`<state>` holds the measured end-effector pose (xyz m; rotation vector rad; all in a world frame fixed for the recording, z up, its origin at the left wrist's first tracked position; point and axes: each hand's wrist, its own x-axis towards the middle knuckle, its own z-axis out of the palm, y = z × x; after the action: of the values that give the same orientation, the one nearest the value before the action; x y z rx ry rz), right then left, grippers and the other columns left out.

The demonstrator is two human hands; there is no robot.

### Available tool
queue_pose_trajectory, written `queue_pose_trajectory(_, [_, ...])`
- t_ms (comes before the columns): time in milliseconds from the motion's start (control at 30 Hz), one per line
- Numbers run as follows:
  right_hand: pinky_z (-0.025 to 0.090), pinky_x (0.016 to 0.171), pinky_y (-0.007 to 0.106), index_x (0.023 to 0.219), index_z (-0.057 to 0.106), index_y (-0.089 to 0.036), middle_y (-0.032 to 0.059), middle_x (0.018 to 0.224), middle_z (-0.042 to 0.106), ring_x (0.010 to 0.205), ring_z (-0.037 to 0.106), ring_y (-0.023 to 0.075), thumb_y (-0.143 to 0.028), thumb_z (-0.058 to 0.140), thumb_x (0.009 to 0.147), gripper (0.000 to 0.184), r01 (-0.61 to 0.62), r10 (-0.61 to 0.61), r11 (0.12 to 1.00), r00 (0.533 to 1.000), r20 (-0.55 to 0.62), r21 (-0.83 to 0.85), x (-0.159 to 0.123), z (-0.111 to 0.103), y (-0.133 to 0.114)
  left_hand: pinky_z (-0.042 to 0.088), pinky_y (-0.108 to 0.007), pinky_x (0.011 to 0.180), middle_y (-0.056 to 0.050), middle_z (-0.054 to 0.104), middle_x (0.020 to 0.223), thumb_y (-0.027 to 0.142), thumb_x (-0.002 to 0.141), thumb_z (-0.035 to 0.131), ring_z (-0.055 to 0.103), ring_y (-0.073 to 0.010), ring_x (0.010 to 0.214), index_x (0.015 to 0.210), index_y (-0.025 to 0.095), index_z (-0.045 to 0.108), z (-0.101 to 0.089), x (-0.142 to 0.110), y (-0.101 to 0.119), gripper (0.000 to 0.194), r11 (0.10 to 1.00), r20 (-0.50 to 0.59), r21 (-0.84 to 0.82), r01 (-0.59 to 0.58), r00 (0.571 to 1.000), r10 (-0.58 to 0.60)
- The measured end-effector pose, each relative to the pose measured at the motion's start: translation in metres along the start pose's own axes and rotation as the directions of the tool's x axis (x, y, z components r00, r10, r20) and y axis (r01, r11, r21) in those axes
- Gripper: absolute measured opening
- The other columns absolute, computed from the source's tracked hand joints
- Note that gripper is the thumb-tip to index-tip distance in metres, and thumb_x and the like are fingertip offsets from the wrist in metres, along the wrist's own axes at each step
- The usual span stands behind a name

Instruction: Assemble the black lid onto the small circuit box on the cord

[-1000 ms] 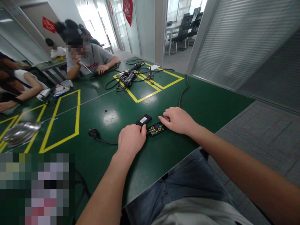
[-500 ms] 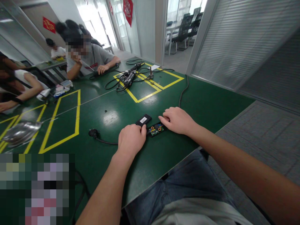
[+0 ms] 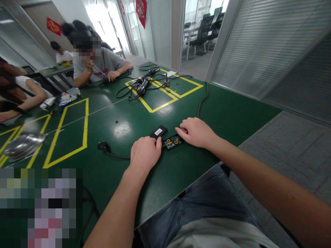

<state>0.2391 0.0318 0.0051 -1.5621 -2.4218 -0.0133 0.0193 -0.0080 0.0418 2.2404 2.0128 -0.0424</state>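
Note:
A narrow black case with its circuit board (image 3: 172, 142) exposed lies on the green table in front of me. My left hand (image 3: 145, 155) is closed around its left end, thumb along the edge. At the other end my right hand (image 3: 195, 132) is closed, with fingers curled over the case and their tips partly hidden. A black cover piece (image 3: 159, 132) with a white label rests just beyond my left hand's fingers. From under that hand a black cord runs left to a power plug (image 3: 102, 146). Another dark cable (image 3: 203, 100) leads away behind my right hand.
Electric screwdrivers (image 3: 143, 86) with tangled cords lie inside yellow tape markings, beside a small upright metal part (image 3: 167, 82). A shiny metal dish (image 3: 24, 146) stands at left. A co-worker (image 3: 103, 63) sits across the table, others further left. The table edge runs close to my lap.
My hands and the case have stayed in place. Across the table, the co-worker's head and raised hand have shifted slightly.

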Motion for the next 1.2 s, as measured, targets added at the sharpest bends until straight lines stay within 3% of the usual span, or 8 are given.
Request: queue_pose_trajectory(1200, [0.033, 0.075, 0.038, 0.069, 0.062, -0.022, 0.0083, 0.079, 0.070, 0.079, 0.059, 0.0235, -0.036, 0.050, 0.111, 0.046, 0.002, -0.002, 1.000, 1.000, 0.009, -0.005, -0.0001, -0.0003, -0.0001, 0.063, -0.043, 0.093, -0.017, 0.087, 0.103, 0.044, 0.115, 0.044, 0.084, -0.0363, 0.102, 0.102, 0.018, 0.091, 0.0014, -0.0004, -0.0011, 0.055, 1.000, -0.010, 0.007, -0.004, 1.000, 0.004])
